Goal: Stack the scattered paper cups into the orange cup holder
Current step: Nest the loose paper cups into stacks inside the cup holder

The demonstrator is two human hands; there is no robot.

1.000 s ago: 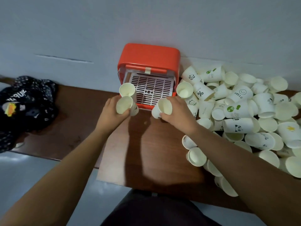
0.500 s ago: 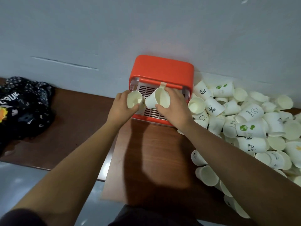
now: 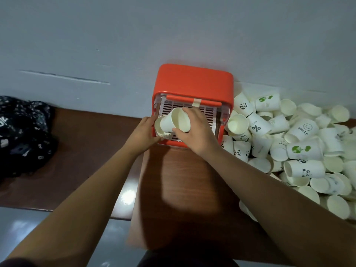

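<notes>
Rightward, cup heap [image 3: 300,147] beside orange holder [image 3: 192,79]

I'm looking into a plain indoor room, though I'm not managing to tell home from office. A brown wood-grain table [image 3: 86,151] is standing against a bare pale wall [image 3: 173,35]. A glossy grey floor [image 3: 19,218] is showing below. A dark patterned cloth [image 3: 23,135] and loose paper cups [image 3: 300,151] are lying on the table.

We find the cup holder [image 3: 193,81] on the table [image 3: 185,180], backed against the wall [image 3: 134,35]. A heap of paper cups [image 3: 300,151] lies on the table to its right; well left lies what may be a bag [image 3: 21,135].
</notes>
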